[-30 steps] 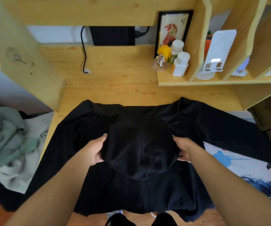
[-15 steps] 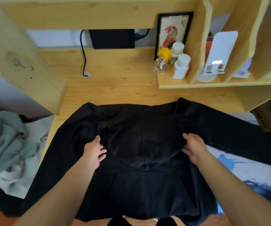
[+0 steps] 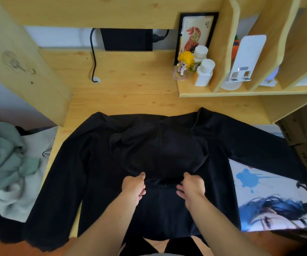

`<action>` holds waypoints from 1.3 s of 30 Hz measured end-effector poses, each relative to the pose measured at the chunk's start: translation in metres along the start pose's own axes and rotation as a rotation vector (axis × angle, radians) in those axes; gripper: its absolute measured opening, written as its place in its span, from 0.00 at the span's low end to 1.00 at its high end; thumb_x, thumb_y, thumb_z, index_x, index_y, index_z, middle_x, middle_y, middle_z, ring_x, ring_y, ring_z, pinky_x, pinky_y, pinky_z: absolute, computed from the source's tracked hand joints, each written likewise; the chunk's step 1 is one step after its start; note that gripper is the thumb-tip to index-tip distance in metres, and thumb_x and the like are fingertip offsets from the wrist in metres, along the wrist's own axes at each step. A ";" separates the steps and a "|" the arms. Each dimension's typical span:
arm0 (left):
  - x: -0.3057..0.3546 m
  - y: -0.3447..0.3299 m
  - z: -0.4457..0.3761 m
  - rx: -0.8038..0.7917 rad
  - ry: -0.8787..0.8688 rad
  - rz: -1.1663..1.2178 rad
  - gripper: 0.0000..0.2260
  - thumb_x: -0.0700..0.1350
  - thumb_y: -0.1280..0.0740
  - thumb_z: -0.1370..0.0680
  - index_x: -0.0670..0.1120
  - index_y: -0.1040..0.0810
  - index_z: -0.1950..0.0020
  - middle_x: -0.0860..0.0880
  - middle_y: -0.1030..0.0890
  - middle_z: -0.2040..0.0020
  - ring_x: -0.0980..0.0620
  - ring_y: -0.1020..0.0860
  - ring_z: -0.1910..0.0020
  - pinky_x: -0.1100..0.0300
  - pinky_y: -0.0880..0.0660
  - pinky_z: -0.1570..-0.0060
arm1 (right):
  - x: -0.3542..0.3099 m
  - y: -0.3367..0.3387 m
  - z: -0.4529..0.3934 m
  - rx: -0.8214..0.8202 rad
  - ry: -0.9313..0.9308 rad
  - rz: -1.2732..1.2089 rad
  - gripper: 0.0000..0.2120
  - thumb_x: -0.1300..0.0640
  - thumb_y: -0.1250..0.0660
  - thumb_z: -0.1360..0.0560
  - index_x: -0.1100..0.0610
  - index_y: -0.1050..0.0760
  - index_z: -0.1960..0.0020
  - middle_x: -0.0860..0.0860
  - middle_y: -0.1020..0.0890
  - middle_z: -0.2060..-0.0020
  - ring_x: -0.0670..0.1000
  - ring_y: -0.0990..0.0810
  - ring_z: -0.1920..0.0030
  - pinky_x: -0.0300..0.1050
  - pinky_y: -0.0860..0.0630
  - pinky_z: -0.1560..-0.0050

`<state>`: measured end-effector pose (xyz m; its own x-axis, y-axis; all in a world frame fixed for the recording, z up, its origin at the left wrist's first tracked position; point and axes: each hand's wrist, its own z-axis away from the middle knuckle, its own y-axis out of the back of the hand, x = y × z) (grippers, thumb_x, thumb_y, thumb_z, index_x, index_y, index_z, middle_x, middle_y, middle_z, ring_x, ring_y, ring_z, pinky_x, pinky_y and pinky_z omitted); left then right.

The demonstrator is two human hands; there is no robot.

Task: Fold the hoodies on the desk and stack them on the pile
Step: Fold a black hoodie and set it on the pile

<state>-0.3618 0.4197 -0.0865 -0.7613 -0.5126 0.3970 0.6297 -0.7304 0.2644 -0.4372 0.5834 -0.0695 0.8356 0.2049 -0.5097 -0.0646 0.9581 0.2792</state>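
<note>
A soft black fabric hoodie (image 3: 167, 154) lies spread across the pale knotty wooden desk (image 3: 130, 85) at centre frame, sleeves draping off both sides. Its rounded hood lies folded down over the body. The left hand (image 3: 133, 185) and right hand (image 3: 191, 185) pinch the hood's lower tip. Crumpled grey-green cloth (image 3: 2, 154) sits at left.

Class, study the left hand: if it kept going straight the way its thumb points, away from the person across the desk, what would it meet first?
Probably the hood of the black hoodie: the left hand sits at the hood's near tip, so it would ride onto that fabric first, well before the bare desk.
</note>
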 end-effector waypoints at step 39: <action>-0.047 0.029 -0.027 0.219 -1.368 -1.183 0.26 0.52 0.23 0.28 0.53 0.24 0.31 0.50 0.25 0.40 0.49 0.25 0.44 0.52 0.24 0.46 | 0.040 0.022 0.003 0.141 1.118 0.715 0.15 0.63 0.31 0.24 0.56 0.24 0.38 0.49 0.26 0.41 0.49 0.27 0.43 0.43 0.26 0.43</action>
<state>-0.3118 0.4103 -0.1206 -0.1947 0.9440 0.2665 0.0058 -0.2706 0.9627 -0.4038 0.6116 -0.0809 -0.2561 0.7681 -0.5868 -0.1845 0.5571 0.8097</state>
